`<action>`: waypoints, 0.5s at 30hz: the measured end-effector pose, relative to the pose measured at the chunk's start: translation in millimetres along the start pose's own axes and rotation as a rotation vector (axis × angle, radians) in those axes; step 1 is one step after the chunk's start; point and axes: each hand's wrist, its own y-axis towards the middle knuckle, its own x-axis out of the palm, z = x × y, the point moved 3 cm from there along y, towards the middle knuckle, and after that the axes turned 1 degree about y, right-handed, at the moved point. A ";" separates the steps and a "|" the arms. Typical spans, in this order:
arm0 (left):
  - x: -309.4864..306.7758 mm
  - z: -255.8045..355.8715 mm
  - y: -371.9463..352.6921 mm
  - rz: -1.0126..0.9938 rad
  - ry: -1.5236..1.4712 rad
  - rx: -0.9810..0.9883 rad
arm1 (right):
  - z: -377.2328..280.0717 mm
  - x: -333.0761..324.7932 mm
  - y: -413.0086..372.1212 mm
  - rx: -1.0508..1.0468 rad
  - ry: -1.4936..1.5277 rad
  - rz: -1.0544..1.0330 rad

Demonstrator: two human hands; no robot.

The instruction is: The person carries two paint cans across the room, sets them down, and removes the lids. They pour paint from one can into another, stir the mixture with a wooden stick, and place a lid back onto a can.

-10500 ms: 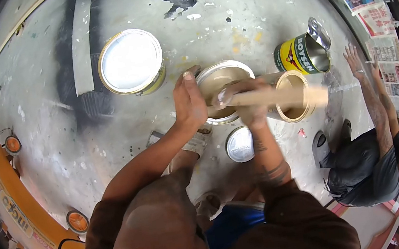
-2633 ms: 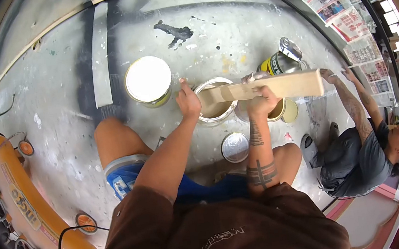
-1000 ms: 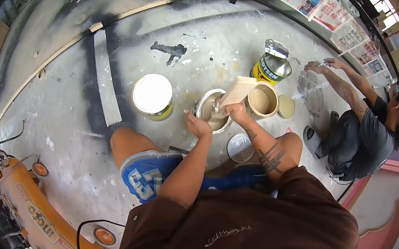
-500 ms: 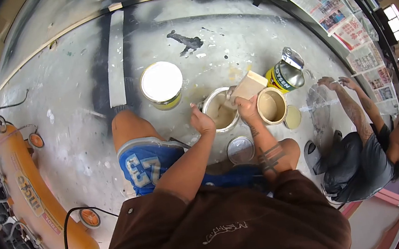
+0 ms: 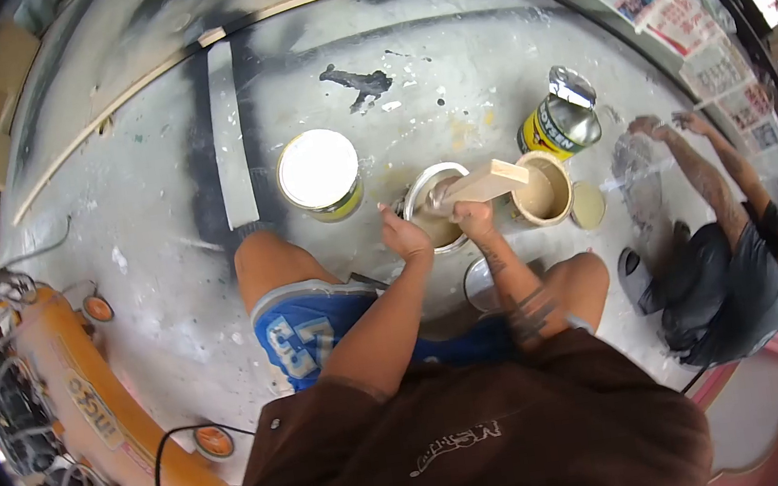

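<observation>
Between my knees stands a round paint can (image 5: 423, 244) with beige, creamy contents. My left hand (image 5: 404, 233) is closed at its near left rim, the fingers partly hidden. Over the can's right side, my right hand (image 5: 474, 220) is closed around a pale, flat wooden piece (image 5: 491, 182), which is tilted with its broad end to the right. The piece's other end, smeared and greyish, hangs over the can's mouth. Right beside it sits a second tub (image 5: 550, 212) of beige liquid, partly under the wooden piece's end.
A white-lidded can (image 5: 318, 169) stands at left, and an opened yellow-labelled can (image 5: 562, 122) at right. Lids (image 5: 587, 205) lie on the stained floor. An orange air compressor (image 5: 105, 398) is far left. Another person (image 5: 736, 266) crouches at right, hands near the floor.
The wooden piece has turned flatter, its broad end now pointing right. My right hand stays on it and my left hand stays by the can. The whole view has shifted slightly.
</observation>
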 end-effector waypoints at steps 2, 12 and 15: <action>8.2 -17.0 2.7 0.055 -0.040 0.182 | 7.7 -17.5 7.5 0.030 -0.032 -0.065; 5.3 -6.0 -4.7 0.001 -0.147 0.017 | 7.2 -0.2 -18.2 0.590 0.440 -0.033; 4.1 9.2 -10.8 0.018 -0.142 0.021 | 5.3 -19.9 21.6 0.547 0.388 -0.137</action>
